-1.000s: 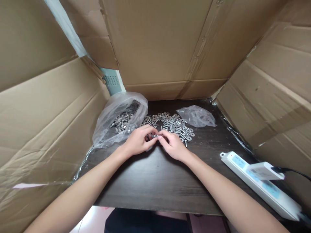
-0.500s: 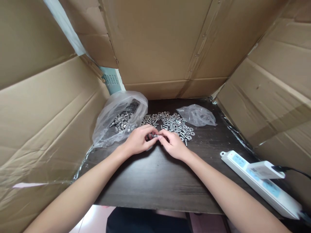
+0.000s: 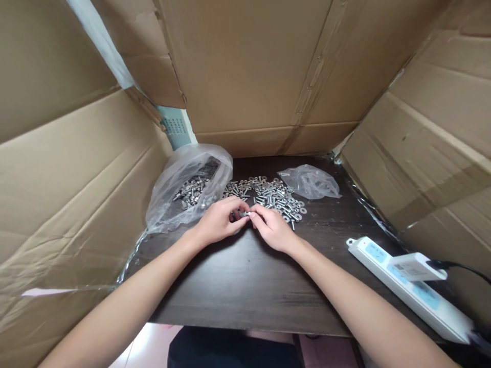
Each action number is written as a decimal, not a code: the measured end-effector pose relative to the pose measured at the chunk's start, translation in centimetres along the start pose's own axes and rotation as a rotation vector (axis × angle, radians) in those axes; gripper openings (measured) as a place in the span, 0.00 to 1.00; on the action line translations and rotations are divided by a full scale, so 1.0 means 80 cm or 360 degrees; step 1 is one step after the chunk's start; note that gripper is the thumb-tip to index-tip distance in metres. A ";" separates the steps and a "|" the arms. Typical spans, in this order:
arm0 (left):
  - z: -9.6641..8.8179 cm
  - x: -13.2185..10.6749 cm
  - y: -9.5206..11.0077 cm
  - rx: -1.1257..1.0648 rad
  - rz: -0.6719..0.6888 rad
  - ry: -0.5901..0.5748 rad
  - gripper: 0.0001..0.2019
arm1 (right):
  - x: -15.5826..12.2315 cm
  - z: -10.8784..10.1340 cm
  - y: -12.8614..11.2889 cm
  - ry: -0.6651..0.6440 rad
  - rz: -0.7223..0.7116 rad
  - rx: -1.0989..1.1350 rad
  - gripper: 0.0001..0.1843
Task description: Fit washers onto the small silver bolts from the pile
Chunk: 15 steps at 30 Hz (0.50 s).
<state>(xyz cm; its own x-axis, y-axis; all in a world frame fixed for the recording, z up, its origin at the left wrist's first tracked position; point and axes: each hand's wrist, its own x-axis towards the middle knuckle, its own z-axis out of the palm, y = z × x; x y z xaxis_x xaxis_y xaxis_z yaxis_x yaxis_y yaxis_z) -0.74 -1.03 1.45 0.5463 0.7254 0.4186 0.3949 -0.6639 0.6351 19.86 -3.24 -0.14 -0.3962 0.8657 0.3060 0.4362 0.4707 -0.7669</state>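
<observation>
At the middle of the dark table: both hands met fingertip to fingertip over one small metal bolt (image 3: 245, 213)
Left hand: the left hand (image 3: 219, 223) lay palm down, fingers curled in, thumb and forefinger pinched on the bolt's left end
Right hand: the right hand (image 3: 271, 227) was likewise curled, its fingertips (image 3: 253, 214) closed on the bolt's right end; whether it gripped a nut or only the shank could not be told
Bolt: small, silvery, lying crosswise between the two hands, just clear of the tabletop, near the front edge of the loose heap
Loose heap: a scatter of bolts, nuts and washers (image 3: 270, 195) was spread on the table just beyond the hands, the nearest pieces close to the right knuckles
Large bag: a clear plastic bag (image 3: 180, 191) with more hardware inside stood open to the left of the heap, just beside the left hand
Small bag: a smaller crumpled clear bag (image 3: 310, 182) lay to the right of the heap, apart from both hands
Table: the dark wood-grain table (image 3: 245, 286) was bare in front of the wrists
Power strip: a white power strip (image 3: 406, 286) with a white adapter plugged in lay at the right edge, well apart from the hands
Surround: cardboard panels (image 3: 249, 66) walled the table on the left, back and right
</observation>
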 end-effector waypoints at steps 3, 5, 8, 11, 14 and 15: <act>0.001 0.000 0.000 -0.0003 -0.0014 -0.0004 0.05 | 0.000 0.000 0.001 0.0002 -0.0004 0.0001 0.13; 0.001 0.000 0.000 0.0005 -0.0017 -0.0003 0.05 | 0.000 0.001 0.002 0.0000 -0.0012 0.0006 0.12; 0.000 0.000 0.000 0.0009 -0.0018 -0.0005 0.05 | 0.000 0.001 0.002 0.0000 -0.0013 0.0004 0.11; 0.000 -0.001 0.000 0.0004 -0.0013 -0.0011 0.05 | 0.000 0.000 0.002 -0.0007 0.0001 0.0011 0.11; 0.000 -0.001 0.000 0.0016 -0.0015 -0.0006 0.05 | 0.000 0.000 0.001 -0.0016 -0.0003 0.0022 0.11; 0.000 -0.001 0.000 0.0019 -0.0018 -0.0003 0.05 | 0.000 0.000 0.001 -0.0017 -0.0004 0.0022 0.10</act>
<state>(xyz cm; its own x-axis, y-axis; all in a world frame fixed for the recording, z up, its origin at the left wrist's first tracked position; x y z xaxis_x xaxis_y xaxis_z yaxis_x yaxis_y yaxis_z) -0.79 -1.09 1.38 0.5432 0.7325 0.4103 0.4099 -0.6579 0.6318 19.91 -3.22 -0.17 -0.4061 0.8625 0.3019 0.4239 0.4705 -0.7739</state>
